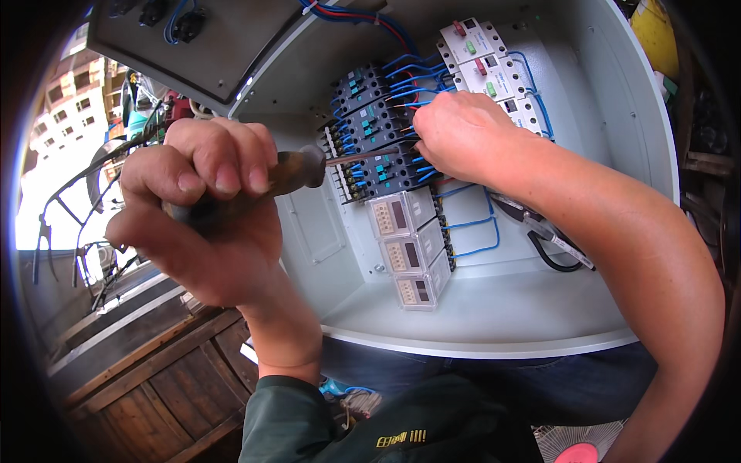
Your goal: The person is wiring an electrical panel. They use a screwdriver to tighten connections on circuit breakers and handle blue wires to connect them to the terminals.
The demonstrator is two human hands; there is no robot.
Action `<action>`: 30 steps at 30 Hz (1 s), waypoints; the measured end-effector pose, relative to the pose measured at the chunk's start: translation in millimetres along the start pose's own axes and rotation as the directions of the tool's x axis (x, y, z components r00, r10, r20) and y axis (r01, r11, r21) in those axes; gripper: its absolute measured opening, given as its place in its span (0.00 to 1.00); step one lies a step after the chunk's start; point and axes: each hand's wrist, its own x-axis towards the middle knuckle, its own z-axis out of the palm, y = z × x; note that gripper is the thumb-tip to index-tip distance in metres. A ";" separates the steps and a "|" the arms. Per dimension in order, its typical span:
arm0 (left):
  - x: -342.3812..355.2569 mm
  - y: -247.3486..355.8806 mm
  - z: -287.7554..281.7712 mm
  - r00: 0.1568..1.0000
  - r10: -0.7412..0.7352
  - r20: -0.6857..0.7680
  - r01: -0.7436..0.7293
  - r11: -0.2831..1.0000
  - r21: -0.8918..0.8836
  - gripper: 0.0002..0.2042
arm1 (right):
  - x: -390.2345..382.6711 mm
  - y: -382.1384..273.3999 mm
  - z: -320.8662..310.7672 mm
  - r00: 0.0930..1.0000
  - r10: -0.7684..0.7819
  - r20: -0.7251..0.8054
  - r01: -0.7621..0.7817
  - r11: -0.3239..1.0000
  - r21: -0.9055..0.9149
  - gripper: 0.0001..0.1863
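Observation:
My left hand (220,201) is wrapped around the handle of a screwdriver (311,166). Its metal shaft points right, and the tip reaches the terminals of the lowest of three black contactors (372,127). At the right side of those contactors, my right hand (463,130) has its fingers closed among the blue wires (417,76); whatever they pinch is hidden. Some wire ends near the fingertips show bare copper. Below the contactors sit three clear-covered modules with small dark displays (398,214).
A pale grey metal enclosure (478,349) surrounds the parts, its dark door (208,58) open at upper left. White circuit breakers (471,48) with red and green buttons stand upper right. A dark-handled tool (544,229) lies under my right forearm. Wooden boards (166,386) are at lower left.

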 end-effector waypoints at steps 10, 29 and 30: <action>-32.7 12.4 -1.5 0.984 0.174 -0.048 -0.117 0.819 0.561 0.23 | 2.7 -0.3 5.5 0.999 0.038 -0.013 -0.038 0.999 0.024 0.13; -20.1 22.7 -2.3 0.970 0.140 -0.200 0.069 0.627 0.776 0.18 | 0.3 -0.7 2.7 0.998 0.046 -0.034 -0.044 0.998 0.048 0.13; -19.6 23.4 -2.5 0.955 0.139 -0.261 0.102 0.674 0.732 0.17 | 0.5 -1.4 2.4 0.998 0.046 -0.039 -0.043 0.997 0.056 0.13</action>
